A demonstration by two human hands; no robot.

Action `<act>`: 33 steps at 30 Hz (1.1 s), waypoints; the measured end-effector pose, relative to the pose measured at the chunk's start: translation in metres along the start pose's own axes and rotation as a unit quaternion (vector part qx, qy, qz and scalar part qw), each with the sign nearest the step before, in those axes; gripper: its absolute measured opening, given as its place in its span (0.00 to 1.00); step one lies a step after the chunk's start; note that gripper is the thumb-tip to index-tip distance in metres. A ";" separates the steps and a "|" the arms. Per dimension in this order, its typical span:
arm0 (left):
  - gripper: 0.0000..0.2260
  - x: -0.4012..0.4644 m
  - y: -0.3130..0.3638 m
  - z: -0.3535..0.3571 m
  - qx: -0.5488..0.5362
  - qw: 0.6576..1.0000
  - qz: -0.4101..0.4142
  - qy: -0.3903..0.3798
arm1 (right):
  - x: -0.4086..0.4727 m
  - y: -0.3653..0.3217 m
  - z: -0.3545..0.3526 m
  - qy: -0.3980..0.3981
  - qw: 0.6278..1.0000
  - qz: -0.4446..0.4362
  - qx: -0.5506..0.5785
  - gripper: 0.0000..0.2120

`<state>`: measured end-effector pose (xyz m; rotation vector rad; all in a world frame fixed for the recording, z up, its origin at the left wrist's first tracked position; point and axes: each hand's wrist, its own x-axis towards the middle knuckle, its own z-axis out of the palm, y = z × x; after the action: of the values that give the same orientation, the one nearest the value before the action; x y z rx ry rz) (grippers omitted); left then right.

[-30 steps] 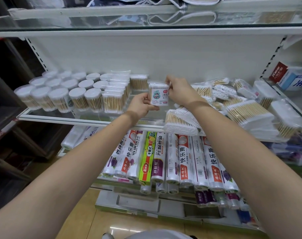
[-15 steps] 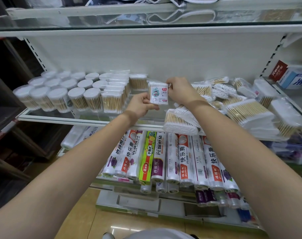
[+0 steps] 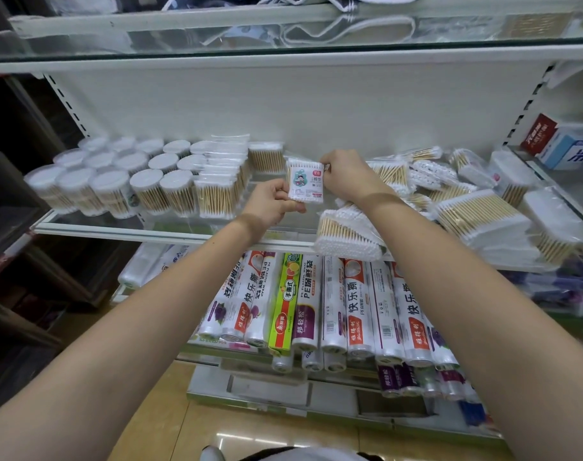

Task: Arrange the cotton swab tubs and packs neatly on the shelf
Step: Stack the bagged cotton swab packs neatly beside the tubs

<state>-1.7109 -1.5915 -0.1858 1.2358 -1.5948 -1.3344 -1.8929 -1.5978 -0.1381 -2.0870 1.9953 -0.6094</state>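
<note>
Glass was what your work sat on: the shelf (image 3: pixel 123 224) carried everything. You held a small labelled pack (image 3: pixel 305 180) upright above its middle, your left hand (image 3: pixel 274 202) curled round the lower left corner and your right hand (image 3: pixel 345 176) pinching the top right edge. Toward the shelf's left end, the round tubs (image 3: pixel 117 181) stood in tidy rows, with a stack of flat packs (image 3: pixel 221 184) lined up just beside them, so that part looked finished. Toward the shelf's right end, loose swab packs (image 3: pixel 466 207) lay heaped and tilted, one bundle (image 3: pixel 346 239) overhanging the front edge. By my judgement, roughly half remained.
</note>
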 end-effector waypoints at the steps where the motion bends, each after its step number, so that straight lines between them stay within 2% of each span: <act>1: 0.11 0.000 0.000 0.000 -0.002 1.000 0.001 0.000 | 0.000 0.001 0.000 0.001 1.000 0.000 0.001 0.15; 9: 0.09 0.001 -0.002 -0.001 -0.016 1.000 0.009 -0.008 | 0.001 0.002 0.003 0.000 1.000 0.005 -0.008 0.13; 16: 0.17 0.007 -0.007 -0.003 -0.007 1.000 0.017 -0.022 | -0.005 -0.004 -0.003 0.015 1.000 0.017 -0.009 0.12; 23: 0.14 0.009 -0.009 -0.003 -0.004 0.998 0.051 -0.022 | -0.013 -0.010 -0.006 0.025 0.999 0.003 0.025 0.11; 25: 0.17 0.006 -0.008 -0.004 -0.005 0.998 0.055 -0.020 | -0.014 -0.012 -0.006 0.023 1.000 -0.001 0.021 0.12; 30: 0.36 0.001 -0.005 -0.001 -0.047 0.997 0.061 0.008 | -0.008 -0.007 -0.003 0.019 1.000 0.008 0.010 0.11; 33: 0.34 0.002 -0.004 0.002 -0.042 0.995 0.087 0.013 | -0.003 0.001 0.000 0.011 1.000 -0.006 -0.007 0.11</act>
<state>-1.7124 -1.5928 -0.1902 1.0343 -1.5726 -1.2568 -1.8936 -1.5953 -0.1392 -2.1118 2.0061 -0.6251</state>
